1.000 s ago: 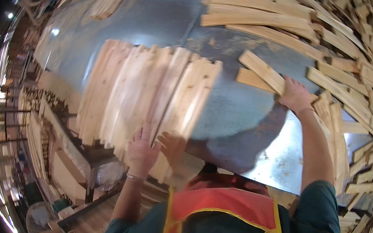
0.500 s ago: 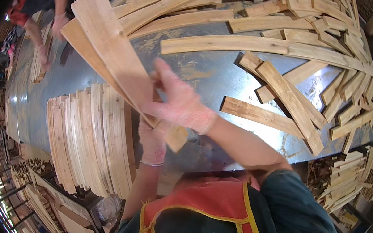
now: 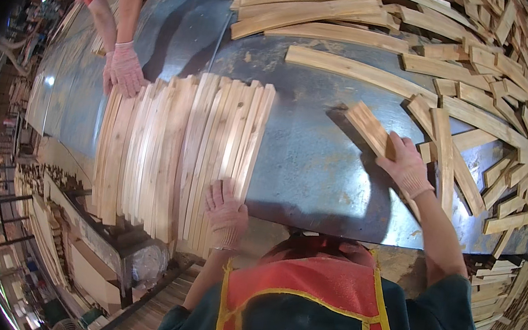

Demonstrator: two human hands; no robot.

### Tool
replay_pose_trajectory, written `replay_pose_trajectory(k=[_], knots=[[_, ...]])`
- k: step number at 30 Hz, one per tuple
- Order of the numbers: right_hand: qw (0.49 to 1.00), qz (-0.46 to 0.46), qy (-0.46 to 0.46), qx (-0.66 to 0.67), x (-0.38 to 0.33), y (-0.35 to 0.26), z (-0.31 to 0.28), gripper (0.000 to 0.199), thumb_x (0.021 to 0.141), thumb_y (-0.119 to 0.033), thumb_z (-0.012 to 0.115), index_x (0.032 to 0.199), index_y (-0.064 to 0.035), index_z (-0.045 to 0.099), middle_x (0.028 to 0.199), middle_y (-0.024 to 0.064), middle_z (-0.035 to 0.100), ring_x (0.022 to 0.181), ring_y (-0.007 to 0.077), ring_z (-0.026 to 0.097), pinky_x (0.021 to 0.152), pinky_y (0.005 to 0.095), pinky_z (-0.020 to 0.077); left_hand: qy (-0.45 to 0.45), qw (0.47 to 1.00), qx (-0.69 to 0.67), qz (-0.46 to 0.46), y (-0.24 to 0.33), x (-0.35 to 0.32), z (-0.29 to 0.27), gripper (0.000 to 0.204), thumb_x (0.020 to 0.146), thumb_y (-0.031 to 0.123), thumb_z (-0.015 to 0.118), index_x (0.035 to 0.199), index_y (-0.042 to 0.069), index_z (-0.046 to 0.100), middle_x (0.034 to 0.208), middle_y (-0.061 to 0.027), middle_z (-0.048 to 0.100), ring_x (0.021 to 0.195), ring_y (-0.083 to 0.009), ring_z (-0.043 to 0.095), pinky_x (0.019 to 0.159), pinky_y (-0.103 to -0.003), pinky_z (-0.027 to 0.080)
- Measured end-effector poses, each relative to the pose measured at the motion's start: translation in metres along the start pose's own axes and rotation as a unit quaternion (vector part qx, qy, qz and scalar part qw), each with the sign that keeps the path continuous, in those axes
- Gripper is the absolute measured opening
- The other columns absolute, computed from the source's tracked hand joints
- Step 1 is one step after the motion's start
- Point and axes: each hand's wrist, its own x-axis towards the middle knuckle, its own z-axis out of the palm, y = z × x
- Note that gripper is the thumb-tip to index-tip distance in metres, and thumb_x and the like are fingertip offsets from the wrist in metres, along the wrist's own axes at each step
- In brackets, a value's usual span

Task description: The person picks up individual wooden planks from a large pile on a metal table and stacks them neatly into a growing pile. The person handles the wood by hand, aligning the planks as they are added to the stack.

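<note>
A row of wooden slats (image 3: 175, 146), standing on edge and packed side by side, lies across the near edge of the metal table. My left hand (image 3: 227, 217), in a pale pink knit glove, rests on the near right end of that row with its fingers stretched out. Off to the right, my right hand (image 3: 405, 166), gloved alike, has its fingers over a short wooden board (image 3: 369, 127) and grips it. The board slants over the tabletop, casting a shadow; its lower end runs beneath my hand and wrist.
A co-worker's gloved hands (image 3: 127, 70) touch the far left end of the row. Loose boards (image 3: 337, 30) cover the table's far side, with a jumbled heap (image 3: 519, 126) on the right. Bare metal tabletop (image 3: 303, 147) shows between row and heap. More timber is stacked below the table.
The boards held up in both my hands are out of them. My left hand now lies on the row; my right has moved right onto another board. The co-worker's hands have reached the row.
</note>
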Motion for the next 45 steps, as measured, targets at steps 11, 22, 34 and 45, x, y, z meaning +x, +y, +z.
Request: replay_pose_trajectory(k=[11,22,34,45], knots=[[0.853,0.066,0.050,0.516,0.063,-0.262,0.092,0.066,0.097,-0.045,0.073,0.146,-0.0008,0.063,0.125,0.0292,0.077,0.120,0.0451,0.073,0.106,0.0461,0.0557,-0.027,0.982,-0.104,0.156,-0.005,0.005,-0.022,0.087,0.097,0.045,0.076,0.166,0.001,0.046,0.172,-0.0201,0.045,0.159,-0.0451,0.038,0.133,-0.057,0.030],[0.819,0.213,0.433,0.309,-0.033,0.067,0.033,0.069,0.091,-0.035,0.076,0.148,0.0006,0.063,0.135,0.0259,0.071,0.124,0.0459,0.068,0.109,0.0467,0.0543,-0.002,0.983,0.168,0.079,0.028,0.015,0.003,0.091,0.092,0.036,0.077,0.169,0.005,0.041,0.171,-0.0184,0.044,0.158,-0.0453,0.039,0.131,-0.060,0.031],[0.923,-0.147,0.105,0.338,-0.004,0.001,0.016,0.071,0.090,-0.039,0.080,0.147,-0.0014,0.060,0.145,0.0244,0.067,0.137,0.0430,0.062,0.119,0.0497,0.0483,-0.135,0.973,-0.119,0.146,0.254,-0.010,0.017,0.114,0.081,0.050,0.088,0.170,0.002,0.035,0.164,-0.0284,0.047,0.144,-0.0474,0.053,0.118,-0.056,0.047],[0.999,0.014,0.049,0.007,0.041,0.131,-0.032,0.092,0.089,-0.043,0.083,0.168,-0.0129,0.045,0.145,0.0249,0.063,0.132,0.0461,0.063,0.114,0.0503,0.0518,-0.188,0.768,-0.598,-0.129,0.159,0.008,0.021,0.086,0.088,0.013,0.073,0.168,0.002,0.041,0.143,-0.0185,0.063,0.113,-0.0332,0.072,0.097,-0.042,0.062]])
